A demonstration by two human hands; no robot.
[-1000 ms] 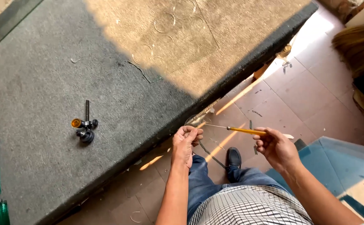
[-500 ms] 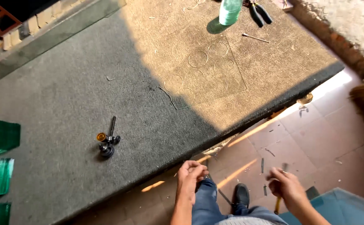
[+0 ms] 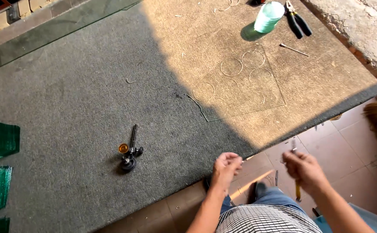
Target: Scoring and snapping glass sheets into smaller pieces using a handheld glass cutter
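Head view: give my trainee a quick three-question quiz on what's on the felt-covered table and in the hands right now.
1. True or false: the right hand holds a thin yellow-handled tool.
2. Which item stands in the sunlit far part of the felt-covered table? A) pale green stack of glass discs B) red bucket C) blue book
3. Fill in: the black circle cutter with a brass-coloured cap lies on the ____ part of the table, left of the left hand.

Key: 1 true; 2 A; 3 shaded.
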